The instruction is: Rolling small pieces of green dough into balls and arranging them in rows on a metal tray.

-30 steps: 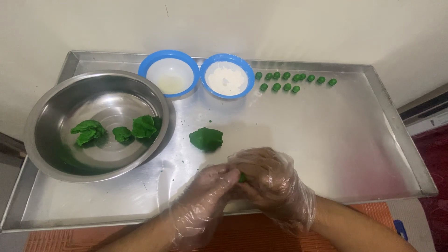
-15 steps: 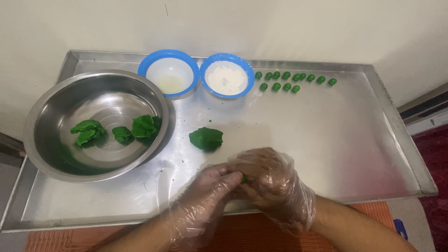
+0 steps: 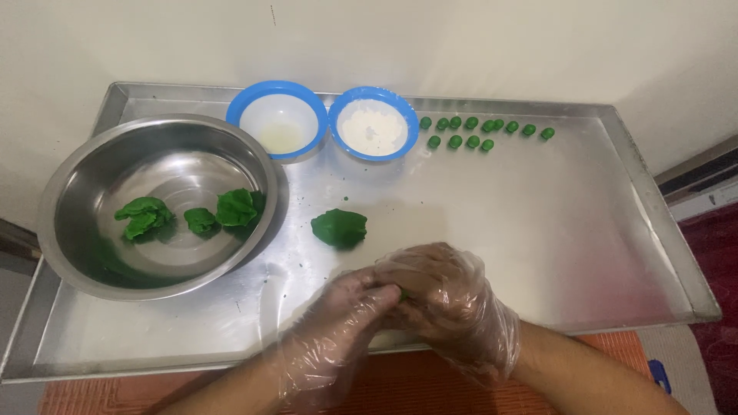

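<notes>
The tray (image 3: 538, 253) is brushed, dull-shining metal; the mixing bowl (image 3: 69, 192) is polished metal. Both hands (image 3: 407, 303) wear thin, glossy, crinkled clear plastic gloves. The dough lump (image 3: 339, 228) looks matt and soft; the two small bowls (image 3: 278, 91) are smooth blue plastic.

Can barely see the green dough bit (image 3: 403, 293), it's mostly buried between the gloved left hand (image 3: 342, 323) and right hand (image 3: 446, 300). Both forearms run off the bottom edge. No telling what the clear liquid in the left blue bowl (image 3: 278, 121) is.
</notes>
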